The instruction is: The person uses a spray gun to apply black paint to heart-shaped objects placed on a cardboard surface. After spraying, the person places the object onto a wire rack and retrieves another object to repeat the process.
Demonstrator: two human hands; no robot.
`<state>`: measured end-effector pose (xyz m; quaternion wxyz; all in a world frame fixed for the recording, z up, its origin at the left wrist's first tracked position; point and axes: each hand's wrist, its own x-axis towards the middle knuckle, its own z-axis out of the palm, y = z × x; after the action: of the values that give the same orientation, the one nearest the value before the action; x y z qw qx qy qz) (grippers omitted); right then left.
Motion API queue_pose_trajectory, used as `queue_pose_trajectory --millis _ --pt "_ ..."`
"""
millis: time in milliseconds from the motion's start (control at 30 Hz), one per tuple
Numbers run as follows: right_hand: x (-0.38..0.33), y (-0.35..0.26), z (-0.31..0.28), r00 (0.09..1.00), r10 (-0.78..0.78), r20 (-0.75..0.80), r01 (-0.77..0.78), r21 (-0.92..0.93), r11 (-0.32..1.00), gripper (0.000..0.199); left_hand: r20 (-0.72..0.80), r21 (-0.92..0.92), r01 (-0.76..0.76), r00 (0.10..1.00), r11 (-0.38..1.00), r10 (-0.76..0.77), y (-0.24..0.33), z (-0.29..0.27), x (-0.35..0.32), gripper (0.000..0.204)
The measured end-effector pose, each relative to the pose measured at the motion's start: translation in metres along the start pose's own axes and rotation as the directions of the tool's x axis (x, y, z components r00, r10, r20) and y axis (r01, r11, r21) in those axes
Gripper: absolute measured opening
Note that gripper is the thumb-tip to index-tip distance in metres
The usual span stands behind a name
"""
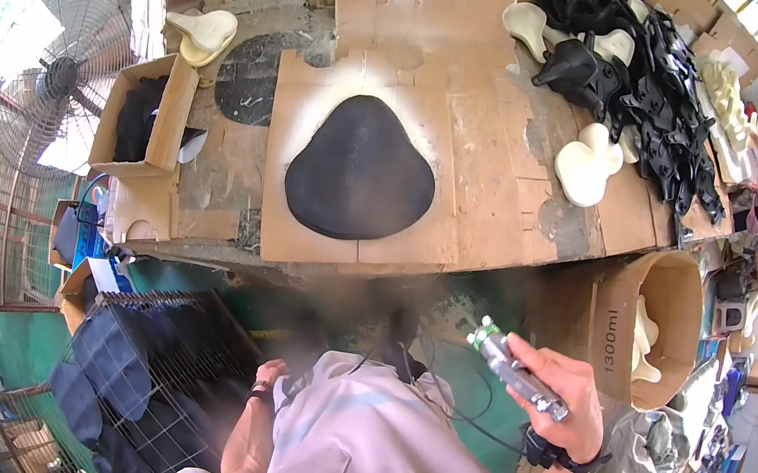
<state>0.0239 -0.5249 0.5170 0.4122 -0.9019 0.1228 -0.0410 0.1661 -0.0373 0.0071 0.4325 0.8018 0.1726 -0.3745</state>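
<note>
Your right hand [567,398] is clenched around a silvery metal spray gun [517,370], tilted, held below the cardboard-covered counter [509,178]. Your left hand [267,380] rests by your shirt; its grip is hidden.

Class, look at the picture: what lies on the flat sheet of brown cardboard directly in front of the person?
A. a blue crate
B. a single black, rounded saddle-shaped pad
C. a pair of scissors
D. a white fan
B: a black, rounded saddle-shaped pad lies alone in the middle of the flat sheet of brown cardboard, ringed by a pale sprayed halo, while the right hand holds a metal spray gun below it.
</note>
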Motion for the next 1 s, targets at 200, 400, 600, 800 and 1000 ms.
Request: queue_pose_trajectory --millis 200,400,600,800,1000 --pt "0.013 -0.004 -0.004 0.994 -0.009 -0.106 0.008 -0.007 1.000 0.071 0.033 -0.040 0.048 0.998 0.998 -0.047 0.016 0.002 0.009 0.043" --pt "0.015 -0.008 -0.009 0.970 -0.031 -0.239 0.020 -0.048 0.999 0.066 0.342 -0.387 0.051 0.935 0.921 0.092 -0.015 -0.007 0.057 0.037" --pt "-0.009 0.011 -0.014 0.960 0.135 -0.246 -0.130 0.037 0.991 0.057 0.535 -0.692 0.261 0.812 0.674 0.235 0.017 -0.004 0.081 0.029" --pt "-0.008 -0.001 0.016 0.959 0.208 -0.191 -0.160 0.239 0.958 0.059 -0.022 -0.352 -0.298 0.950 0.887 0.310 0.182 0.014 0.041 0.031" --pt "-0.016 0.002 0.019 0.954 0.172 -0.244 -0.133 0.167 0.977 0.057 -0.184 0.091 -0.562 0.802 0.822 0.569 0.292 0.042 0.109 0.027"
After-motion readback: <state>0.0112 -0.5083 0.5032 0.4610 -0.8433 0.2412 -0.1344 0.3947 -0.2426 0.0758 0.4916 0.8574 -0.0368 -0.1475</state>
